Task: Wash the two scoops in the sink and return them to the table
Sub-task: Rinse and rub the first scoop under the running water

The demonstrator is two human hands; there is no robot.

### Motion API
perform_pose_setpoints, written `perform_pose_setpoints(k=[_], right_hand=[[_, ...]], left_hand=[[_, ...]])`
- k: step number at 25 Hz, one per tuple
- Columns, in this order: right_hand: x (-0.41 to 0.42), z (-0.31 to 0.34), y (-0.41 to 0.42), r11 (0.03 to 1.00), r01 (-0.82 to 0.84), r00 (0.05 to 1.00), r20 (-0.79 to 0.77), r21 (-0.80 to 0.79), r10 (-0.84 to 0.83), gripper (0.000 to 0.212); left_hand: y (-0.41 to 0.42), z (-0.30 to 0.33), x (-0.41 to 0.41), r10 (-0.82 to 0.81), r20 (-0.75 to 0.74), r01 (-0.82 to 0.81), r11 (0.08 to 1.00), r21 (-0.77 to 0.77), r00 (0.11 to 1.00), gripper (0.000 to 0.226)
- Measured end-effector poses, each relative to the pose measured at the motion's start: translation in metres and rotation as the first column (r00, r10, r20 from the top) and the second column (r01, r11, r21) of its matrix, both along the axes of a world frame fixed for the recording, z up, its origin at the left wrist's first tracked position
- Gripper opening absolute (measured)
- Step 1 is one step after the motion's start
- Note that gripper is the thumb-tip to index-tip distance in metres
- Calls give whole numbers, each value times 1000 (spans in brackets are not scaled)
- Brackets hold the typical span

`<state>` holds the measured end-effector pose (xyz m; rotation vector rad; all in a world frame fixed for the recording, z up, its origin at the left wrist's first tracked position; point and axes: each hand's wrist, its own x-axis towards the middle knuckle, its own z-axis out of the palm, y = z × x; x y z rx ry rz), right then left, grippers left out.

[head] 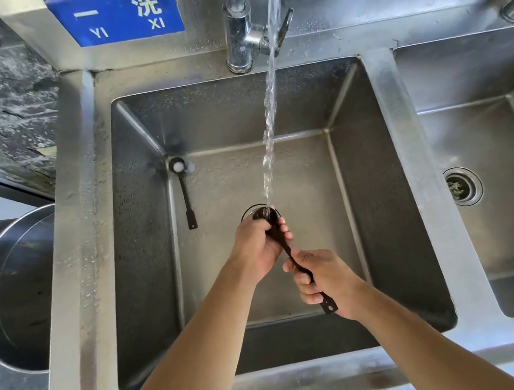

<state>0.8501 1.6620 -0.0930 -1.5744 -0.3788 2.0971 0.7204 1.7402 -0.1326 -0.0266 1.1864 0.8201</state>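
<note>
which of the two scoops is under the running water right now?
The dark scoop held in both hands: left hand around its bowl under the stream, right hand on its handle. The other scoop lies untouched at the sink's back-left.

Two dark, long-handled scoops are inside a stainless steel sink basin (142, 248). One scoop (184, 191) lies flat on the basin floor near the back left corner, its small round bowl holding something white and its handle pointing toward the viewer. The other scoop (293, 257) is held above the drain, slanted, with its bowl end under a stream of running water (269, 104) and its flat handle end, pierced by a hole, toward the viewer.
</note>
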Motion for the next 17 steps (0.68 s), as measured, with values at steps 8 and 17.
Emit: perform_pose_setpoints(k=[8,17], right_hand=[[2,-1,4,1000,-6,1000,13,-13,6,38],[-11,-13,3,996,-76,977,203,54,64,35]], left_hand=[[-2,-10,-7,-168,-507,321,919,230,845,30],[5,-4,1,80,-106,-83,996,-27,991,27]])
